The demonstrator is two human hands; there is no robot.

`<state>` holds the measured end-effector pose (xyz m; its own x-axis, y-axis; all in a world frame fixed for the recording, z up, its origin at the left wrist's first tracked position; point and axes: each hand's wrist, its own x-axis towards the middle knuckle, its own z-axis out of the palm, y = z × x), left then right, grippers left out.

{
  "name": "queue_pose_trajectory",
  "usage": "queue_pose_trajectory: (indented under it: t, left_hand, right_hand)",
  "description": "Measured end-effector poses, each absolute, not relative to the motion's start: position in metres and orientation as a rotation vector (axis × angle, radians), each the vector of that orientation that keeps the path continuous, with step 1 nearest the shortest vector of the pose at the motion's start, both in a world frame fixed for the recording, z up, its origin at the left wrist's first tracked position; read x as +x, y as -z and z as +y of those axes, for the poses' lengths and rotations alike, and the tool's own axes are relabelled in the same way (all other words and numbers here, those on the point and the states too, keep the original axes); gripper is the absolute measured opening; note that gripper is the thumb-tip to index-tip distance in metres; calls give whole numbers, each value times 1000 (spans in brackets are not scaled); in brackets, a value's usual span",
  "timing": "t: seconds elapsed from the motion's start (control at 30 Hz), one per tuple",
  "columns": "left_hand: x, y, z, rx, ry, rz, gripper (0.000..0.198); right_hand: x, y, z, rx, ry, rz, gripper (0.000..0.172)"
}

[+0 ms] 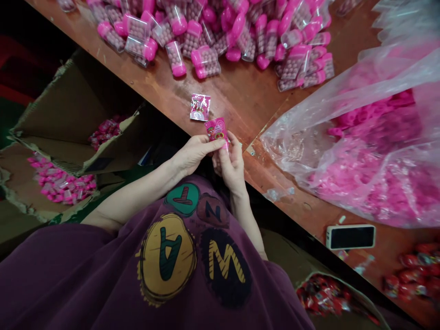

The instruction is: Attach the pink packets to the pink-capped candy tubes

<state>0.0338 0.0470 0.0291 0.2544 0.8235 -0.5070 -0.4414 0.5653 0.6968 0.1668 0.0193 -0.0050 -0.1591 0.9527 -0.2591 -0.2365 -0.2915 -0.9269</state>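
Observation:
Between my two hands is a small pink printed sachet (216,129), held just off the near edge of the table. My left hand (196,153) grips its lower left side, the thumb laid across the front. On the other side my right hand (232,160) pinches the lower part, with its fingers curled behind. Part of the sachet is covered by the thumbs. A second pink sachet (200,107) lies flat on the table, just beyond the held one. Farther back is a heap of small clear candy containers (206,58) with pink caps and pale pink balls inside.
A large clear plastic bag (292,142) of pink pieces spreads over the table's right side. Nearer lies a phone (350,237). Red wrapped items (415,275) sit at the right edge. Cardboard boxes (65,114) holding pink items stand at left; another with red items is below right.

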Motion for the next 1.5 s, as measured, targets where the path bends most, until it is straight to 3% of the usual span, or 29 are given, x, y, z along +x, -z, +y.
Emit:
queue_pose_trajectory:
  t: [0.13, 0.27, 0.5, 0.7, 0.83, 1.0, 1.2, 1.5]
  left_hand:
    - [38, -28, 49, 379, -921, 958, 25]
    - [36, -26, 52, 315, -944, 956, 24]
    - [35, -23, 52, 289, -934, 952, 26]
    - [40, -24, 43, 345, -949, 969, 26]
    - [35, -27, 43, 302, -892, 967, 30]
    - [29, -26, 46, 303, -982, 954, 38]
    - [29, -27, 41, 274, -1018, 990, 48]
    - [-12, -40, 38, 162, -1176, 1046, 43]
  right_hand:
    - [167, 11, 17, -1312, -1307, -1097, 64]
    - [168, 13, 13, -1208, -1395, -1078, 66]
    - [165, 11, 11, -1149, -1623, -841, 53]
    - [163, 13, 13, -1249, -1388, -1028, 58]
    - [160, 11, 16, -1196, -1559, -981, 58]
    - [165, 12, 16, -1114, -1671, -1114, 71]
    - [162, 15, 23, -1092, -1679, -1252, 70]
    - [116, 14, 66, -940, -1901, -1353, 71]
